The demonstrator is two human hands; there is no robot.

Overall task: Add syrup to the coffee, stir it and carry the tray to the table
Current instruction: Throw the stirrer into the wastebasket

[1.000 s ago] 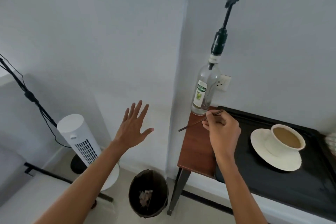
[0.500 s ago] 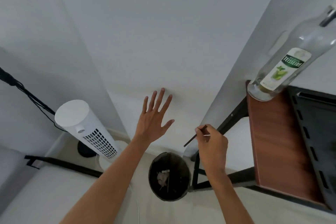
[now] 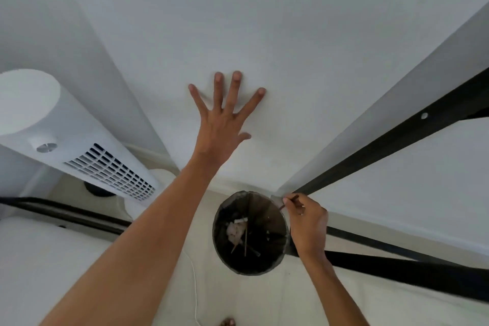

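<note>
Your right hand point(image 3: 307, 222) pinches the thin stir stick point(image 3: 289, 200) at the bin's point(image 3: 250, 233) right rim, its short visible length pointing back up-right, while your left hand point(image 3: 222, 124), fingers spread and empty, presses the wall point(image 3: 264, 21); coffee and tray are out of view.

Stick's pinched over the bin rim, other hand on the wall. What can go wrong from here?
1. The right hand holds the stir stick at the bin rim, not over the middle; dropped now, it may land on the floor.
2. The left hand is spread against the wall, perhaps as a brace; a slip could tip the person forward.
</note>
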